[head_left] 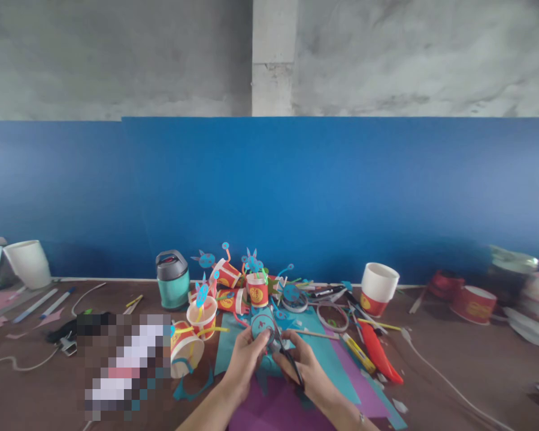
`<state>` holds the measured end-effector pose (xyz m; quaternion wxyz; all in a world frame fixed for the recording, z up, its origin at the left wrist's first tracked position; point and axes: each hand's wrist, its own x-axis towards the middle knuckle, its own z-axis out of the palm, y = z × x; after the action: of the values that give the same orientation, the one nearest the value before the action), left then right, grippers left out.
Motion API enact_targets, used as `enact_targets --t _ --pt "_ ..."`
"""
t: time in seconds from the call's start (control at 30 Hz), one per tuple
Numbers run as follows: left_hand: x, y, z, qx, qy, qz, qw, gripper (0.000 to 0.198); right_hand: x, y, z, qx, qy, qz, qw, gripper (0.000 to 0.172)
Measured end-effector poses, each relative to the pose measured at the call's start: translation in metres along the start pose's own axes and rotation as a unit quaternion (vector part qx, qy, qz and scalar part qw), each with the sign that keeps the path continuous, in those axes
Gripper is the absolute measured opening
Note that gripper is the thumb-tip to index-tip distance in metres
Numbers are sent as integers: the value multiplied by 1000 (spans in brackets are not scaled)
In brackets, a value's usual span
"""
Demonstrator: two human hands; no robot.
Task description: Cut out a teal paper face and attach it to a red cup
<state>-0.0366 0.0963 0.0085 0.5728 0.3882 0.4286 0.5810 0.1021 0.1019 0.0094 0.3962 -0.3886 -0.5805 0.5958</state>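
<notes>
My left hand [245, 362] pinches a round blue paper piece [262, 324] with dark and red marks drawn on it. Close beside it, my right hand [306, 362] is closed on a slim black tool [291, 358], whose tip reaches to the edge of the round piece; its exact kind is blurred. Both hands are over blue paper [339, 371] and purple paper [269, 410]. Just beyond them stands a red paper cup [257, 294] with a blue paper figure [252, 262] on top. Blue paper scraps [193, 389] lie left of my left forearm.
Several decorated cups crowd the left, one a tipped cup [187, 353]. A teal lidded container [173, 287] stands behind them. On the right are a white-and-red cup [378, 289], a roll of tape [332, 316], a yellow tube [358, 353], a red pouch [379, 353] and a white cable [449, 383].
</notes>
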Motion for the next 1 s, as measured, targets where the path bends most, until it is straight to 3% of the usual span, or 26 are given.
enact_targets --t 0.2,0.73,1.0 --pt "-1 3 1 -18 -40 8 999 37 -1 0 0 11 2 2 1000 59" --pt "-2 5 3 -37 -6 -1 999 38 1 -5 -1 -10 2 9 1000 60" --pt "5 -5 -7 13 -47 45 998 34 -3 -7 0 0 3 16 1000 57"
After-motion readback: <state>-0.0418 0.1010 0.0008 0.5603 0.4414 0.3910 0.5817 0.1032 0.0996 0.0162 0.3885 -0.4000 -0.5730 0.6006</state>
